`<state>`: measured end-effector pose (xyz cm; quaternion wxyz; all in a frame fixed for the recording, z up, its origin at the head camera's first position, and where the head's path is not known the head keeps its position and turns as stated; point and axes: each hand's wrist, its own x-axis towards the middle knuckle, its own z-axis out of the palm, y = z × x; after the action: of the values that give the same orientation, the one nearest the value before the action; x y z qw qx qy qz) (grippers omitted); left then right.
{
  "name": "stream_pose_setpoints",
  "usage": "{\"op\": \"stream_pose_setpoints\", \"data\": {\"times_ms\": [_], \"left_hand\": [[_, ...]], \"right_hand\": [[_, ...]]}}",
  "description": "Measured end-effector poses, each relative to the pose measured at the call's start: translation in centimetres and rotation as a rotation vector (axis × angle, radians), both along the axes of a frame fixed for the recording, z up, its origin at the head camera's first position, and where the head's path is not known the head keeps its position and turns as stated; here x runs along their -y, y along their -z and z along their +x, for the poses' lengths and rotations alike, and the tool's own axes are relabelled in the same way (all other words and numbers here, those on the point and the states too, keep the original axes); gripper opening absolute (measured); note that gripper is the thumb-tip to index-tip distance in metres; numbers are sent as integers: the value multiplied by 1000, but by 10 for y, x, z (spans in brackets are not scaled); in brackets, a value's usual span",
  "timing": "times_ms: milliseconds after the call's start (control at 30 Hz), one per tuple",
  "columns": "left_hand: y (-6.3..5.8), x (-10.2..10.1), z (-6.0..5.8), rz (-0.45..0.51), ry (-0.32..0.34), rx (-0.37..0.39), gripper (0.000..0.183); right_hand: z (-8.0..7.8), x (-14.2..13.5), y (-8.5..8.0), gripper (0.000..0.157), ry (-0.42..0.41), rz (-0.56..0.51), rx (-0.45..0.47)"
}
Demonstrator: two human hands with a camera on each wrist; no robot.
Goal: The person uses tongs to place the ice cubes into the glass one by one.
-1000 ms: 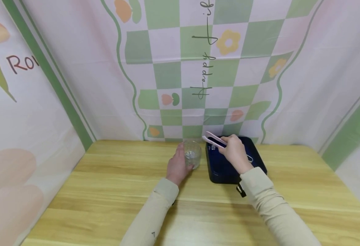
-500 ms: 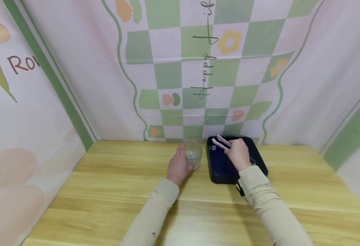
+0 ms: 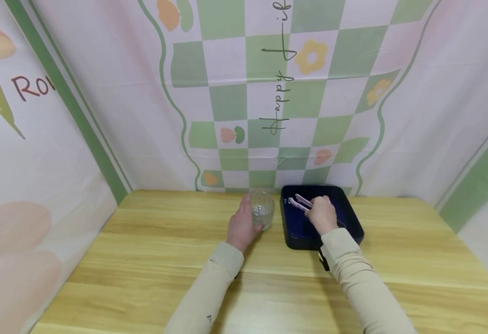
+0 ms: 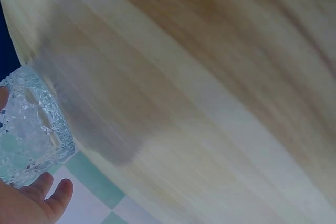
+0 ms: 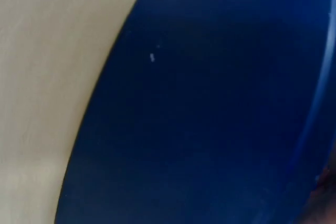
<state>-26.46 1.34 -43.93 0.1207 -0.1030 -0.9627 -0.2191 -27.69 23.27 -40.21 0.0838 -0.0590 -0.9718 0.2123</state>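
Note:
A clear, textured drinking glass (image 3: pixel 263 211) stands on the wooden table, and my left hand (image 3: pixel 241 226) holds it from the left side. Pale streaks show through its wall in the left wrist view, where fingertips (image 4: pixel 63 190) lie at the glass. My right hand (image 3: pixel 323 215) grips pale pink tongs (image 3: pixel 300 205) low over a dark blue tray (image 3: pixel 302 243). The tongs' two tips are apart, close to small whitish bits (image 3: pixel 286 201) at the tray's back left. The right wrist view shows mostly the tray's dark wall (image 5: pixel 199 103); the tongs are out of sight there.
The tray stands just right of the glass, near the table's back edge. Behind them hangs a green-and-white checked curtain (image 3: pixel 264 102). The wooden table (image 3: pixel 152 260) stretches to both sides and toward me.
My right hand has brought the tongs rightward and down, from over the tray's back-left edge to lower inside it. My left hand and the glass have stayed in place.

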Motion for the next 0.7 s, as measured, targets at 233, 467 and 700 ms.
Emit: {"op": "stream_pose_setpoints", "data": {"times_ms": [233, 467, 700], "left_hand": [[0, 0, -1, 11, 4, 11, 99], [1, 0, -1, 21, 6, 8, 99], [1, -1, -2, 12, 2, 15, 99]], "right_hand": [[-3, 3, 5, 29, 5, -2, 16], [-4, 8, 7, 25, 6, -10, 26], [-3, 10, 10, 28, 5, -31, 32]]}}
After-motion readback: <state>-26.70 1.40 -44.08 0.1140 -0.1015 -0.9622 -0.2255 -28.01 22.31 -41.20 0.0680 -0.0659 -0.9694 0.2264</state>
